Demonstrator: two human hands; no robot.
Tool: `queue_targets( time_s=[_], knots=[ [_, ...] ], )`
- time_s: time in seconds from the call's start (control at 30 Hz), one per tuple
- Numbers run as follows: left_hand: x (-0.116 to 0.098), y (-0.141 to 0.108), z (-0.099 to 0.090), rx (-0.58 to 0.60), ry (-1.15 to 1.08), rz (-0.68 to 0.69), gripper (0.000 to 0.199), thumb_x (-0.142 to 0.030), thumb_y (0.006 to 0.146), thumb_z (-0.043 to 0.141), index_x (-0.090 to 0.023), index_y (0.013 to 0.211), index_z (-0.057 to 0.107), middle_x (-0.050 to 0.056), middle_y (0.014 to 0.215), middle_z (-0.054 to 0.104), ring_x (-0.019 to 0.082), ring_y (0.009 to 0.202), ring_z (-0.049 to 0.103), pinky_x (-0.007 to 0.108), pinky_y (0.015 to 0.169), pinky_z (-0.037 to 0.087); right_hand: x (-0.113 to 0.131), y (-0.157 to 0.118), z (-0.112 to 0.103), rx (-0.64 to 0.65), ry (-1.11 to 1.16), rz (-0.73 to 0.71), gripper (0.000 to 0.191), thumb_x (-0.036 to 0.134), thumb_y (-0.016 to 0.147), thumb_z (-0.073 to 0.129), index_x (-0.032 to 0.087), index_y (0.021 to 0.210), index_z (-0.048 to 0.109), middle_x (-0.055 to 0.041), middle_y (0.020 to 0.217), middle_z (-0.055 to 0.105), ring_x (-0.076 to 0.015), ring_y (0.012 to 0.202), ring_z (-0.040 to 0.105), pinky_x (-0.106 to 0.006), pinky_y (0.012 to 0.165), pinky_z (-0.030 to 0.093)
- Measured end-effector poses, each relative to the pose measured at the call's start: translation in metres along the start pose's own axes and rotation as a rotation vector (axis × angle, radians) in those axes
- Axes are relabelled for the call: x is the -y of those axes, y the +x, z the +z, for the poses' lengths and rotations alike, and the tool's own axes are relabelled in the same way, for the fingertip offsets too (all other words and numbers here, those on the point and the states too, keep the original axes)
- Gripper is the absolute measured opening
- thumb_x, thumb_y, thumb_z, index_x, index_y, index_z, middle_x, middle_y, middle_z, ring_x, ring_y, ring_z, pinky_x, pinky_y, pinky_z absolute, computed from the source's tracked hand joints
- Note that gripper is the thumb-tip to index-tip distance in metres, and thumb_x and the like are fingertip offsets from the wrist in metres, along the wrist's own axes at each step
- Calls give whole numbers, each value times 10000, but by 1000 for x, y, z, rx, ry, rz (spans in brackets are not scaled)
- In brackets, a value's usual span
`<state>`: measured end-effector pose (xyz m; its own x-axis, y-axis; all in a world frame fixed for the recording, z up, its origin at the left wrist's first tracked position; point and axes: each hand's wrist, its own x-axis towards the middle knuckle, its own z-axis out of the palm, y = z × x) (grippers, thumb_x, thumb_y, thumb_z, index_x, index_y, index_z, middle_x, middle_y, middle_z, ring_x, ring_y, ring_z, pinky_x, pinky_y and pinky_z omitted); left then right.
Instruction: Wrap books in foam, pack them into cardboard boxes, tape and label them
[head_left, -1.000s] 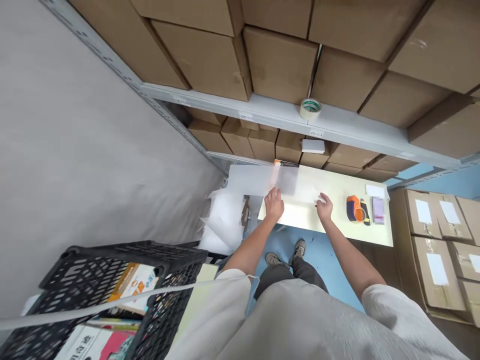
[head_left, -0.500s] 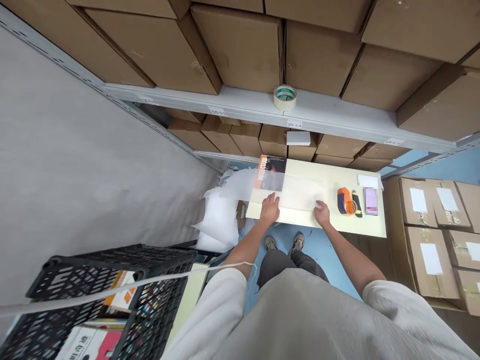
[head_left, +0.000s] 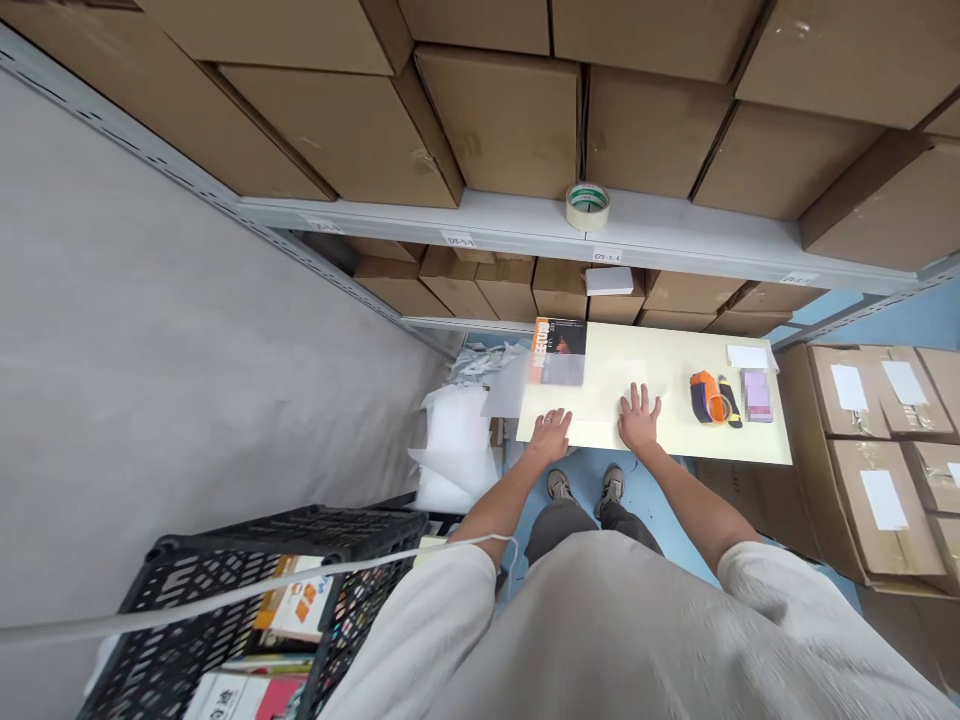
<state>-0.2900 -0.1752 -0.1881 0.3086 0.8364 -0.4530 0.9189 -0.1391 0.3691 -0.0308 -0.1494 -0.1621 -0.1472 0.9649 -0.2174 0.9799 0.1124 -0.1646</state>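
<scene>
A sheet of translucent packing film (head_left: 510, 388) lies across the left part of the pale yellow board (head_left: 679, 350) and hangs past its left edge. My left hand (head_left: 551, 435) rests on the film near the board's front edge, fingers stretched out. To its right, my right hand (head_left: 639, 418) is spread flat on the sheet, palm down. Beyond my left hand sits a dark book (head_left: 564, 345) with an orange spine strip; the film covers its lower part. Neither hand grips anything.
At the board's right lie an orange tape dispenser (head_left: 705, 398), a black-and-yellow cutter (head_left: 730, 402) and a purple item (head_left: 756, 394). A tape roll (head_left: 587, 206) sits on the shelf (head_left: 517, 212) among cartons. A black crate (head_left: 225, 590) with books stands at lower left; white foam sheets (head_left: 455, 445) stand beside the board.
My right hand has let go of the film's right edge and now lies spread flat on it. The left hand stays pressed down, slightly nearer the board's edge. The whole view has shifted a little.
</scene>
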Motion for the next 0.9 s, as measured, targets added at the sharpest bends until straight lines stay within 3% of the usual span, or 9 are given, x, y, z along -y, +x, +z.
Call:
queue_targets(
  time_s=[0.07, 0.2, 0.3, 0.43, 0.53, 0.67, 0.9],
  knots=[
    [3, -5, -2, 5, 8, 29, 744, -275, 972, 589, -278, 1696, 418, 165, 1747, 444, 386, 1624, 390, 559, 1310, 299, 0, -2, 6, 59, -18, -26, 608, 255, 1011, 468, 174, 1608, 542, -199, 1841, 230, -392, 1717, 108, -717, 1323, 43],
    [7, -13, -12, 39, 67, 81, 669, -256, 977, 558, -230, 1639, 468, 196, 1621, 545, 382, 1510, 482, 530, 1244, 365, -4, -12, 20, 249, -14, 19, 648, 335, 1064, 447, 207, 1700, 432, -224, 1815, 291, -389, 1673, 263, -688, 1307, 180],
    [9, -15, -18, 17, 78, 83, 572, -232, 989, 525, -208, 1560, 539, 203, 1492, 614, 369, 1417, 544, 518, 1207, 402, -7, -21, 25, 287, -18, 9, 652, 361, 1085, 411, 203, 1718, 402, -211, 1832, 254, -376, 1678, 249, -653, 1312, 205],
    [10, -6, -24, -97, 23, 61, 603, -192, 977, 524, -233, 1578, 537, 184, 1647, 521, 366, 1528, 463, 532, 1262, 361, -9, -30, 23, 316, -37, 6, 650, 381, 1095, 407, 185, 1714, 400, -201, 1839, 239, -368, 1680, 232, -610, 1316, 218],
    [12, 6, -26, -135, -21, 56, 700, -192, 965, 545, -232, 1660, 469, 166, 1777, 392, 369, 1636, 356, 547, 1322, 297, -8, -28, 17, 317, -55, 15, 600, 366, 1091, 423, 195, 1664, 465, -201, 1803, 324, -361, 1640, 303, -582, 1300, 247],
    [19, 23, -30, -115, 18, 24, 751, -224, 989, 525, -192, 1725, 381, 175, 1843, 258, 364, 1691, 272, 550, 1363, 235, 1, -14, 8, 261, -54, 71, 529, 316, 1080, 429, 202, 1584, 542, -204, 1677, 496, -354, 1515, 457, -572, 1271, 293],
    [29, 56, -42, -139, 98, -24, 757, -313, 1053, 502, -206, 1774, 300, 157, 1877, 128, 389, 1720, 179, 607, 1374, 195, 27, 55, -4, 178, 222, 103, 582, 318, 1056, 481, 196, 1623, 525, -179, 1688, 503, -365, 1511, 484, -534, 1234, 405]
  ],
)
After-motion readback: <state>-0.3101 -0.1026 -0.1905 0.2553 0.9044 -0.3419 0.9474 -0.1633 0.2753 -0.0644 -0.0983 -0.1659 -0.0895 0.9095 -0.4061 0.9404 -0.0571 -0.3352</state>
